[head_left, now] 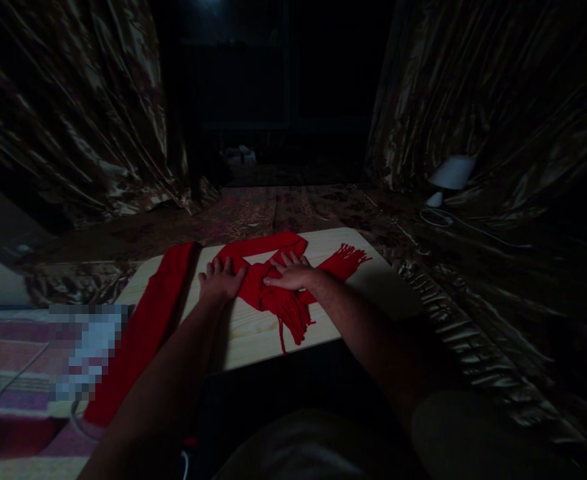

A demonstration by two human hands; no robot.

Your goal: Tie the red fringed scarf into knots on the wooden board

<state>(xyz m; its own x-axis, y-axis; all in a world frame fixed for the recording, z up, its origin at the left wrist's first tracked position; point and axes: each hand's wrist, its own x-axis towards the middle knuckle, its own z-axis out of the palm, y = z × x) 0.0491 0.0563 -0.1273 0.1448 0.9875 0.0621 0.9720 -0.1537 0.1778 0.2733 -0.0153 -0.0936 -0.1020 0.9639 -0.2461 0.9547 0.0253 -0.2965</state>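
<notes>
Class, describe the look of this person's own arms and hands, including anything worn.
The left hand and right hand have no gloves, rings or watch visible. Both forearms are bare; one dark sleeve shows at right, its exact colour lost in dimness.

Wears a dark, greyish garment (298,450) — faintly creased, on the near side of the pale table (250,337) — with a plain right sleeve (458,433) leaving the right forearm (356,320) bare. Has left hand (219,280) and right hand (292,272) bare too.
</notes>
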